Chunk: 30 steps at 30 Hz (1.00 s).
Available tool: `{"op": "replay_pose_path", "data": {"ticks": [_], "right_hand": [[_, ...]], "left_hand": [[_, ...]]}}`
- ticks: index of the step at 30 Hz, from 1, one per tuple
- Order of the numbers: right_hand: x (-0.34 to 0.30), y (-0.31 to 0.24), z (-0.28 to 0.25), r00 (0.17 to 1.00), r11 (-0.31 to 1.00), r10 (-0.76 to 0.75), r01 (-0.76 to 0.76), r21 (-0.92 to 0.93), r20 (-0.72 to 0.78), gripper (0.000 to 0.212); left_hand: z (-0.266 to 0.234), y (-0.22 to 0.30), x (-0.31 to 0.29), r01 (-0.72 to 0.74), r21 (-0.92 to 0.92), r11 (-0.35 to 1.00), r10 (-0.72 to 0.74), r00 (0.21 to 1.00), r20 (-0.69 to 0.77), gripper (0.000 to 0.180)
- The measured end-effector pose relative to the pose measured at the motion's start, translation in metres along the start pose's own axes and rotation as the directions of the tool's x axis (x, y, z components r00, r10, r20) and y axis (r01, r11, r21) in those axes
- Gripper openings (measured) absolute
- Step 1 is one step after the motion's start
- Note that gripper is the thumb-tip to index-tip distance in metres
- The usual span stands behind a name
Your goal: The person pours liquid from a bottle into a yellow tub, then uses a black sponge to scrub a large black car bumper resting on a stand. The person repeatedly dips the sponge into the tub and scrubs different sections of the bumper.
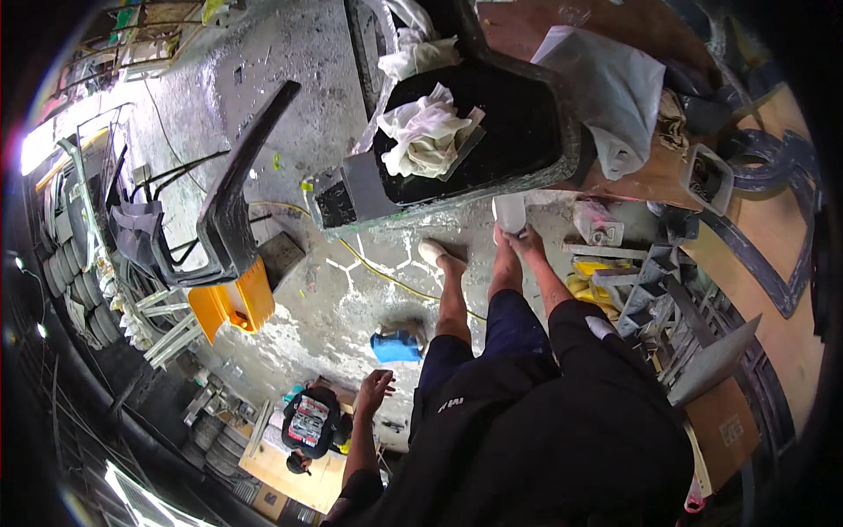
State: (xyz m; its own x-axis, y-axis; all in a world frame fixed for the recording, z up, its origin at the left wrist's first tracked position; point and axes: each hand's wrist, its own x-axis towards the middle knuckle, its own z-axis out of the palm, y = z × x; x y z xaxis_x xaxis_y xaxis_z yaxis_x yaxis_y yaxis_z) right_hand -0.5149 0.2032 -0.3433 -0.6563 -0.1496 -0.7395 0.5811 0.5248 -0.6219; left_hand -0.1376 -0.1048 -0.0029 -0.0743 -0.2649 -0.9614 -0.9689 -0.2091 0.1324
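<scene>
My right hand (527, 245) is closed on a translucent white plastic container (509, 213), held in front of my right leg beside the workbench edge. My left hand (376, 387) hangs out to the left, fingers loosely bent and apart, with nothing visible in it. In front of me a large black moulded panel (529, 114) with dusty grey edges lies across the bench. On it rests a crumpled white cloth (428, 132) with a dark grey flat piece (464, 153) beneath. A translucent plastic sheet (606, 92) drapes over the panel's right side.
A black curved frame part (224, 215) stands at left by an orange bin (233, 303). A yellow hose (378, 268) crosses the stained concrete floor. Near my left hand lies a blue object (397, 345). Another person (312, 422) bends behind on the left. Metal brackets (654, 285) crowd the right.
</scene>
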Motion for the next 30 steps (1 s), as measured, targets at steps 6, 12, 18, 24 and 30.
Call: {"op": "replay_pose_path", "data": {"ticks": [6,12,18,24,30], "right_hand": [[0.046,-0.017,0.018,0.991,0.947,-0.13,0.127,-0.295,0.011,0.07],[0.055,-0.039,0.021,0.981,0.998,0.052,-0.042,-0.054,0.187,0.066],[0.04,-0.058,0.011,0.955,0.994,0.097,-0.077,-0.082,0.28,0.062],[0.046,0.017,-0.073,0.893,0.884,-0.237,0.362,-0.297,0.383,0.038],[-0.002,-0.014,-0.087,0.882,0.876,0.326,-0.146,-0.46,0.341,0.03]], "left_hand": [[0.026,0.012,0.007,-0.048,-0.071,0.996,0.047,0.999,-0.015,0.041],[0.035,0.003,0.008,-0.055,-0.076,0.996,0.054,0.998,-0.009,0.043],[0.037,-0.012,0.011,-0.067,-0.148,0.987,0.059,0.997,-0.056,0.04],[0.049,-0.012,-0.009,-0.121,-0.201,0.972,0.106,0.991,-0.082,0.044],[0.032,-0.083,-0.048,-0.208,-0.352,0.913,0.099,0.947,-0.305,0.036]]}}
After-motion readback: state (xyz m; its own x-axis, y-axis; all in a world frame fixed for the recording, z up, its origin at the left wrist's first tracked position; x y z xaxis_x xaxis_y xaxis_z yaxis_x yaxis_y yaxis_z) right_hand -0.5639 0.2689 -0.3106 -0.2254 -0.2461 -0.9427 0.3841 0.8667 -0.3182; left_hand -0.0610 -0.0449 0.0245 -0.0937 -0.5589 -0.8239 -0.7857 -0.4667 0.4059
